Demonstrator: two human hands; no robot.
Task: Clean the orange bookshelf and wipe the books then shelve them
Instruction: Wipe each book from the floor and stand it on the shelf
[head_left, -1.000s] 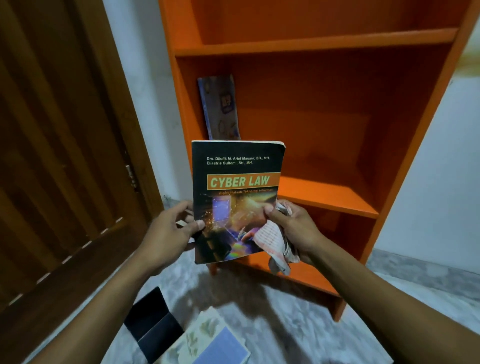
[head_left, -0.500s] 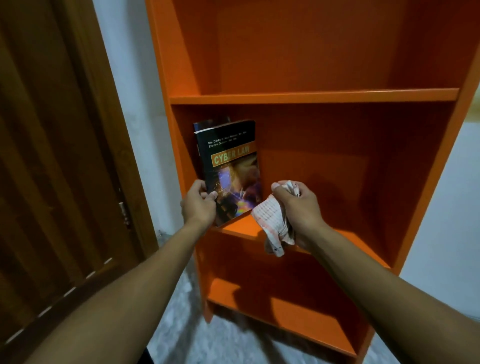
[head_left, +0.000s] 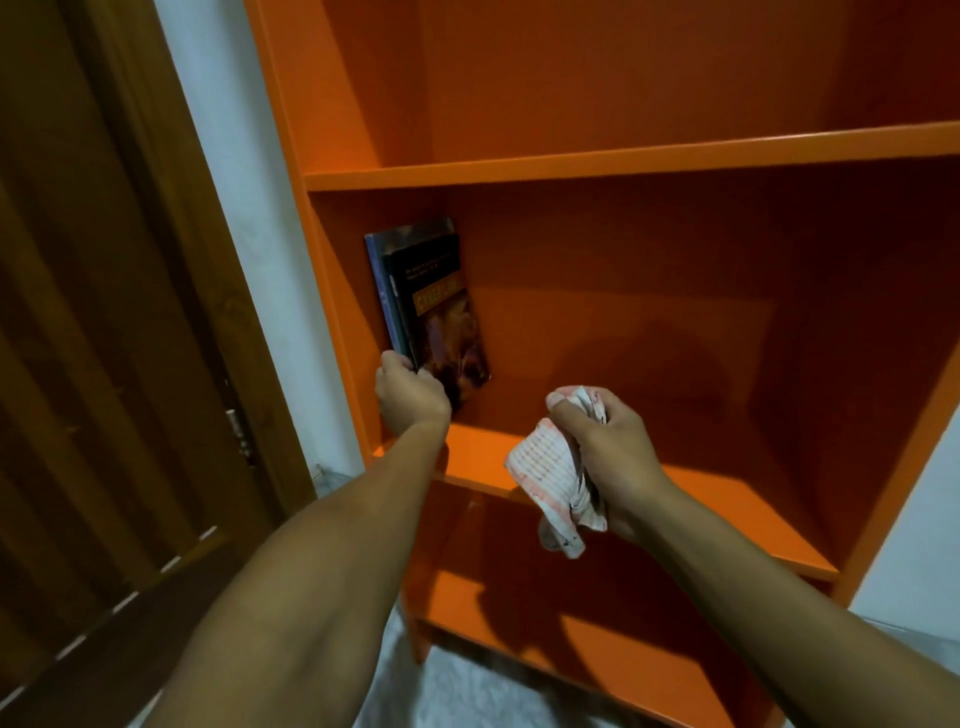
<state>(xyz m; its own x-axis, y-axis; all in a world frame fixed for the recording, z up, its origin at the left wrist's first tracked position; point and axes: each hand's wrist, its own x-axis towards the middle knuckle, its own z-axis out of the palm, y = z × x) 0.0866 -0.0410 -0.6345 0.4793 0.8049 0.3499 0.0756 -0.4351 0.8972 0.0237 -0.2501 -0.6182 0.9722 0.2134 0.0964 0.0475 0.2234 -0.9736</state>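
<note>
The dark book (head_left: 447, 322) stands on the orange bookshelf's (head_left: 623, 161) middle shelf at its left wall, its lower corner in the left hand's (head_left: 413, 397) curled grip, arm outstretched. Against it leans a blue book (head_left: 382, 280). The right hand (head_left: 605, 449) clutches a crumpled cloth (head_left: 553, 478) over that shelf's front edge.

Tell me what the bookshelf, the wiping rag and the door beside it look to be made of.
Bookshelf: probably painted board, smooth even orange with a slight sheen.
Rag: soft woven cloth, white with reddish stripes, crumpled in the right hand.
Door: dark brown wood, visible grain, moulded panel edges.
</note>
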